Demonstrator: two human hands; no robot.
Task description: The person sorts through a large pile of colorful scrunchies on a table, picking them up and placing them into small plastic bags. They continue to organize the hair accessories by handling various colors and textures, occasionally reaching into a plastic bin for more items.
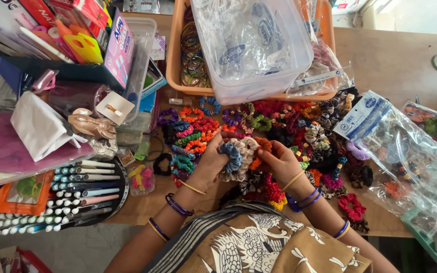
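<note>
From the head camera we see our left hand [209,163] closed in a grip on a small bunch of soft fabric scrunchies in blue, cream and orange [239,154], while our right hand [278,161] pinches the orange end of the same bunch, held just above the wooden counter [395,60] over a wide heap of many-coloured scrunchies [299,126]. We judge these rings light, squashy and stretchy, not fragile, best taken by pinching the gathered cloth around the band; a clear plastic tub [251,45] sits in an orange tray [174,60] beyond, and capped pens in a round holder [84,192] lie to our left.
</note>
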